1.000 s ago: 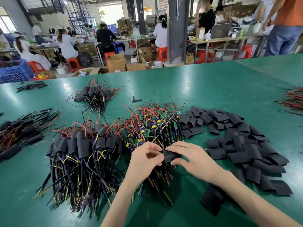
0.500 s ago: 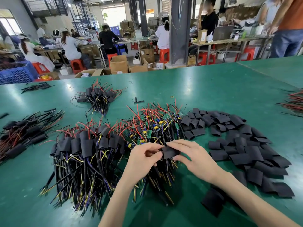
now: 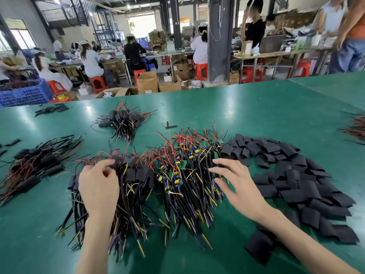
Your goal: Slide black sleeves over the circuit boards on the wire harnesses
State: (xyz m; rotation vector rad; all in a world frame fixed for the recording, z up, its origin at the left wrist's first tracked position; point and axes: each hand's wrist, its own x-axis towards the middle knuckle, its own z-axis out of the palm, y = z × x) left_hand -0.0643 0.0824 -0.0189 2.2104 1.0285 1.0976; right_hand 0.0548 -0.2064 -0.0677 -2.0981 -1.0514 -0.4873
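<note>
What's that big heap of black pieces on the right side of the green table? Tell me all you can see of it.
The loose black sleeves are dozens of short, flattened, matte tube pieces, lying overlapping in a wide heap on the green table. Its left edge meets the pile of unsleeved harnesses. The right hand spreads open beside it, holding none.

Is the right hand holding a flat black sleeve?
No, the right hand is open and empty above the red-and-black wire harnesses with green circuit boards.

One head-worn view is aimed forward and down, close above the wire harnesses; workbenches are seen at twelve o'clock.
</note>
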